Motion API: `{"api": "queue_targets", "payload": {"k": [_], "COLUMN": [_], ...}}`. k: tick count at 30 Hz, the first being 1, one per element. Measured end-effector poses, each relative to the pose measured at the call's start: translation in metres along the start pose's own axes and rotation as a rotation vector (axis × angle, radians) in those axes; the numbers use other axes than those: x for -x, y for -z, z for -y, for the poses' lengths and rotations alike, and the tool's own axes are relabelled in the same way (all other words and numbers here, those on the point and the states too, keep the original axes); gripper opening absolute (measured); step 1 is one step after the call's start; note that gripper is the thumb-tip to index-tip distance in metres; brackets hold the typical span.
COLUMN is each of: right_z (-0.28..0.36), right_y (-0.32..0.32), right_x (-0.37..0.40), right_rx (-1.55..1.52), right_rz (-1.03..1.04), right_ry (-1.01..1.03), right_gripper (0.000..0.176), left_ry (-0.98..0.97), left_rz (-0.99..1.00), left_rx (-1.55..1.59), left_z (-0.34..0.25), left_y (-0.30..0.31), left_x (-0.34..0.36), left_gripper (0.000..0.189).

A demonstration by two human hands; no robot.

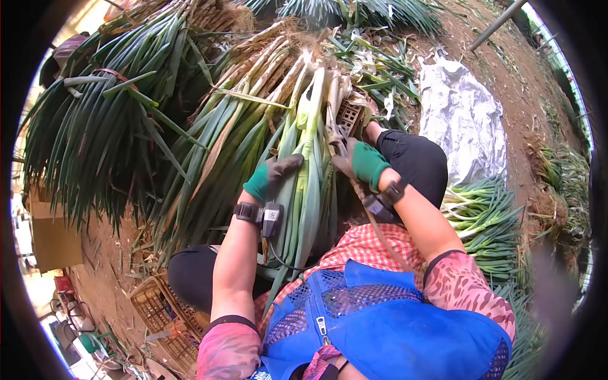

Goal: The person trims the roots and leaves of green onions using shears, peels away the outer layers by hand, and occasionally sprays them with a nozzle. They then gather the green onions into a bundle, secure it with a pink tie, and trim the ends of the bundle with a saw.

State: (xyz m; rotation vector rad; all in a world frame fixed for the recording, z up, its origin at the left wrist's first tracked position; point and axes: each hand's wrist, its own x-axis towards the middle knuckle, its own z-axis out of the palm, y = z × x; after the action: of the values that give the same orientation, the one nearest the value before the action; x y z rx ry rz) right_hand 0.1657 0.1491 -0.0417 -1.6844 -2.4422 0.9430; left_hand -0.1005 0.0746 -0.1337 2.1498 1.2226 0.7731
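My left hand (pixel 273 176), in a grey and green glove, is closed around the green leaves of a large green onion (pixel 310 142). The onion's pale stalk points away from me and its leaves trail toward my lap. My right hand (pixel 361 163), gloved the same way, is closed on a brown withered leaf (pixel 379 244) just right of the onion. The fingertips of the right hand are partly hidden. Under and left of my left hand lies a pile of untrimmed green onions (pixel 234 136), with dry outer leaves and roots at the far end.
A tied bundle of green onions (pixel 120 120) stands at the left. Cleaned green onions (pixel 484 221) lie to my right, below a white plastic sheet (pixel 462 114). Brown crates (pixel 155 304) (pixel 349 117) sit by my legs. Peeled leaves (pixel 373 66) litter the soil ahead.
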Motion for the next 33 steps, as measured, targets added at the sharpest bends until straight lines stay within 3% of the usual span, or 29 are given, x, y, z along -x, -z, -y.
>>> {"api": "queue_targets", "payload": {"k": [3, 5, 6, 7, 8, 10, 11, 12, 15, 19, 24, 27, 29, 31, 32, 33], "right_z": [0.006, -0.037, -0.034, -0.041, -0.048, -0.029, -0.019, -0.017, -0.009, 0.003, -0.001, -0.015, -0.017, 0.000, 0.009, 0.006], "right_y": [0.003, -0.025, -0.017, -0.017, -0.018, 0.000, 0.012, 0.016, 0.014, 0.036, 0.018, 0.005, -0.002, 0.005, 0.007, -0.001], "right_x": [0.015, -0.021, -0.031, -0.049, -0.067, -0.074, -0.075, -0.082, -0.070, -0.055, -0.053, -0.043, -0.026, 0.004, 0.019, 0.029], "right_rx": [-0.051, -0.065, -0.041, 0.096, 0.231, 0.227, 0.188, 0.177, 0.164, 0.117, 0.211, 0.293, 0.212, 0.210, 0.200, 0.118], "right_rz": [-0.043, -0.178, -0.139, -0.110, -0.089, -0.041, 0.027, 0.102, -0.025, 0.022, 0.076, 0.151, 0.086, 0.110, 0.121, 0.111], "right_ry": [-0.004, 0.141, 0.081, 0.144, 0.212, 0.118, 0.031, 0.054, -0.031, -0.111, 0.032, 0.089, 0.018, 0.121, 0.149, 0.194], "right_gripper": [0.052, 0.043, 0.037, 0.032, 0.028, 0.029, 0.033, 0.049, 0.046, 0.049, 0.050, 0.050, 0.054, 0.058, 0.060, 0.060], "left_ry": [0.099, 0.275, 0.039, 0.018, 0.064, 0.096, 0.084, 0.072, 0.145, 0.189, 0.109, -0.071, 1.032, 0.918, 1.054, 1.024], "left_rz": [0.037, 0.014, 0.037, 0.044, 0.024, -0.008, -0.020, -0.033, 0.005, -0.005, 0.088, 0.100, -0.326, -0.479, -0.284, -0.236], "left_rx": [0.206, 0.756, 0.291, 0.132, 0.223, 0.315, 0.319, 0.323, 0.466, 0.587, 0.193, -0.138, 0.370, -0.079, -0.053, -0.103], "left_z": [-0.024, -0.006, -0.003, -0.005, -0.007, -0.001, 0.002, 0.003, 0.008, 0.018, -0.028, 0.001, -0.043, 0.008, -0.007, -0.002], "left_y": [0.000, -0.036, -0.044, -0.051, -0.057, -0.066, -0.068, -0.068, -0.069, -0.081, -0.039, -0.036, 0.009, 0.005, 0.014, 0.006], "left_x": [0.003, 0.010, 0.012, 0.014, 0.014, 0.015, 0.016, 0.016, 0.017, 0.019, 0.005, 0.006, -0.019, -0.001, -0.005, 0.000], "left_gripper": [0.032, 0.032, 0.031, 0.030, 0.030, 0.030, 0.030, 0.031, 0.031, 0.032, 0.029, 0.031, 0.040, 0.049, 0.054, 0.055]}}
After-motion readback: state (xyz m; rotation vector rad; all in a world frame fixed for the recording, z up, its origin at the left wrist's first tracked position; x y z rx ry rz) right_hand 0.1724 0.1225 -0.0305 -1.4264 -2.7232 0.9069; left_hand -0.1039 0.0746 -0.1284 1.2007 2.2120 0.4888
